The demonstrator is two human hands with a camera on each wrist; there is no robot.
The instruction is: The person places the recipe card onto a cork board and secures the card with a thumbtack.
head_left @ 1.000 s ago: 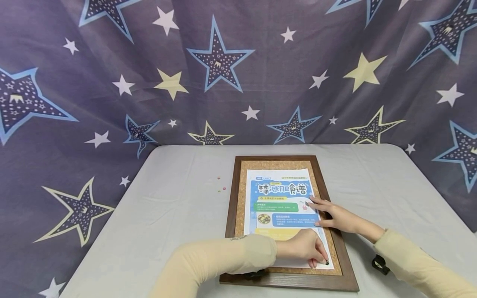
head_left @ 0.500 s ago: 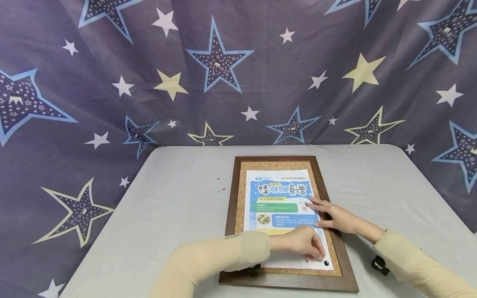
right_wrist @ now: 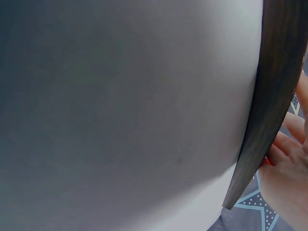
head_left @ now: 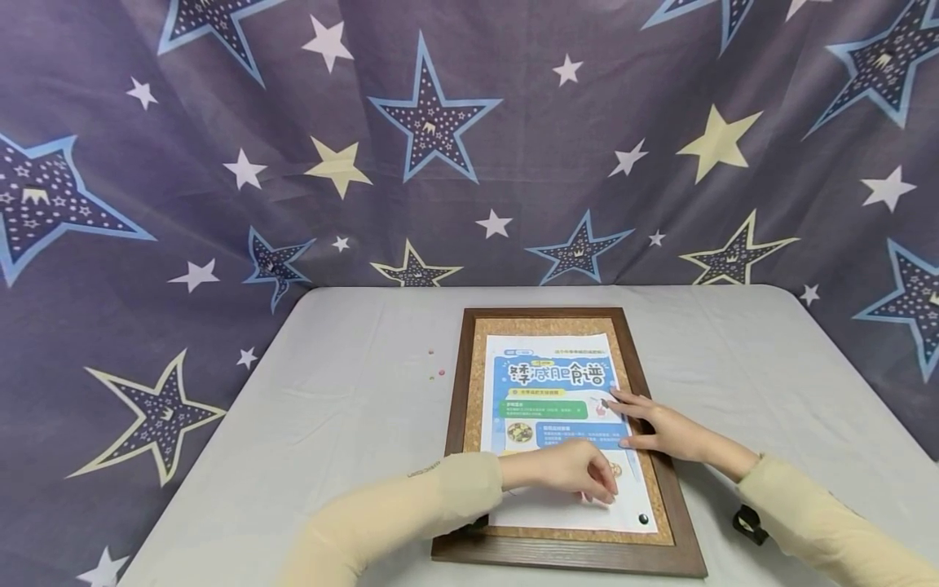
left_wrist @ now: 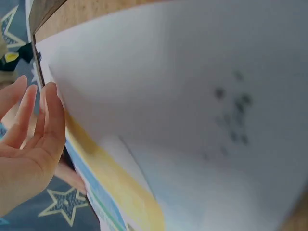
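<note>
A printed paper sheet [head_left: 565, 509] with blue, green and yellow blocks lies on a cork board [head_left: 543, 326] in a brown wooden frame [head_left: 453, 408]. A dark green, round-headed pushpin [head_left: 643, 518] sits at the sheet's lower right corner. My left hand [head_left: 568, 469] is over the lower sheet, left of the pushpin; its fingers [left_wrist: 54, 113] look loosely bent, with nothing seen between them. At the right edge, my right hand [head_left: 663, 428] rests spread across sheet and frame. In the right wrist view that hand [right_wrist: 286, 168] is partly behind the frame edge.
Several tiny coloured pieces [head_left: 442, 372] lie on the pale tablecloth [head_left: 352, 391] left of the board. A star-patterned curtain [head_left: 513, 187] hangs behind the table. In the left wrist view, blurred dark specks [left_wrist: 240, 103] show over the sheet; I cannot tell what they are.
My left hand has let go of the dark green pushpin and moved left and slightly up. The pushpin stays at the sheet's corner. My right hand has not moved.
</note>
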